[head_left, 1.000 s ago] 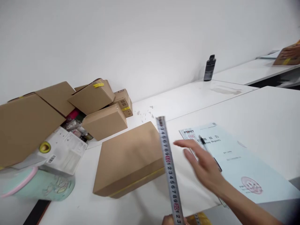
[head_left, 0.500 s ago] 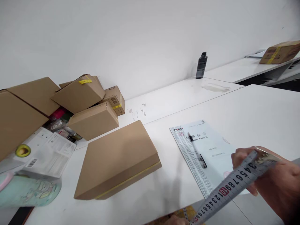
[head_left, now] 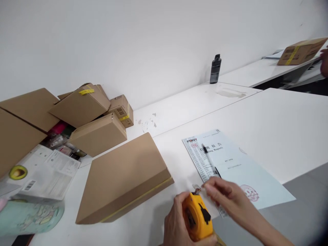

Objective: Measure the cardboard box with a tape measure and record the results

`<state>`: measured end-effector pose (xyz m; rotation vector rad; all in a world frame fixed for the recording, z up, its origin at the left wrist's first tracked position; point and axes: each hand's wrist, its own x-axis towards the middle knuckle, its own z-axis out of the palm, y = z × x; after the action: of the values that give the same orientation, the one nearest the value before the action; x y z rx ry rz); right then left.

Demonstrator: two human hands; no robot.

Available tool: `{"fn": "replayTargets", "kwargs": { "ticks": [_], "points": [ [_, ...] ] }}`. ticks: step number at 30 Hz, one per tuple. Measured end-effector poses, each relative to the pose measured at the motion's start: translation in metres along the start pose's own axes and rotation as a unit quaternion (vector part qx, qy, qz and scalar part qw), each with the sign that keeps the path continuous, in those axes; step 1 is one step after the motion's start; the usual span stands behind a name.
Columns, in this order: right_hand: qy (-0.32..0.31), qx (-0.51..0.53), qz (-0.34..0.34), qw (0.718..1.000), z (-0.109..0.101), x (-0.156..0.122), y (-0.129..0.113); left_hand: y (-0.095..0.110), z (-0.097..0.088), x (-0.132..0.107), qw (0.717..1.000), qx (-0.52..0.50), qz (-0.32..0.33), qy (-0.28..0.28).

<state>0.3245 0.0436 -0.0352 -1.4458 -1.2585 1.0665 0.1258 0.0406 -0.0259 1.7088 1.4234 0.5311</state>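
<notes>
My left hand (head_left: pixel 175 218) is wrapped round a yellow and black tape measure (head_left: pixel 198 217) at the bottom of the view. Only a short bit of blade with its metal end (head_left: pixel 196 188) sticks out of the case top. The fingertips of my right hand (head_left: pixel 225 194) are pinched together at that end; the contact itself is blurred. Under and behind my right hand lies a pale blue printed report (head_left: pixel 235 171), with a black and clear pen (head_left: pixel 210 160) resting on it. To the left of my hands a closed flat cardboard box (head_left: pixel 125 174) lies on the white table (head_left: pixel 174 143).
Several cardboard boxes (head_left: pixel 79 106) are piled at the left by the wall, beside a white package with an avocado picture (head_left: pixel 48 171) and a mint-green bottle (head_left: pixel 33 217). A dark bottle (head_left: pixel 215 69) stands at the back. Far right, another person's hand (head_left: pixel 325 63) shows near a taped box (head_left: pixel 302 51).
The long pulled-out blade has run back into the case. My right hand has moved left to the case, and my left hand has come up into view with the tape measure.
</notes>
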Motion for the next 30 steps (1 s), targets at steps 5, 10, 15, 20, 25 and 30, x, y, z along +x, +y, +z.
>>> {"fn": "replayTargets", "kwargs": {
  "ticks": [5, 10, 15, 20, 25, 30],
  "points": [
    [0.157, -0.291, 0.022, 0.944, -0.051, 0.056, 0.014, 0.014, 0.003, 0.038, 0.975, 0.179, 0.132, 0.028],
    [0.089, -0.377, -0.014, 0.922, -0.054, 0.091, 0.029, 0.013, 0.025, 0.069, 0.927, 0.330, 0.170, 0.054],
    [0.064, -0.072, -0.024, 0.995, -0.077, 0.083, 0.027, 0.013, 0.033, 0.084, 0.906, 0.368, 0.197, 0.069],
    [0.123, 0.138, -0.032, 0.982, -0.100, 0.067, 0.021, 0.022, 0.036, 0.086, 0.860, 0.359, 0.360, -0.045],
    [0.188, 0.060, -0.018, 0.980, -0.085, 0.070, 0.026, 0.031, 0.051, 0.085, 0.849, 0.344, 0.364, -0.169],
    [0.108, 0.122, 0.024, 0.986, -0.077, 0.092, 0.031, 0.043, 0.056, 0.094, 0.856, 0.353, 0.322, -0.195]
  ]
}}
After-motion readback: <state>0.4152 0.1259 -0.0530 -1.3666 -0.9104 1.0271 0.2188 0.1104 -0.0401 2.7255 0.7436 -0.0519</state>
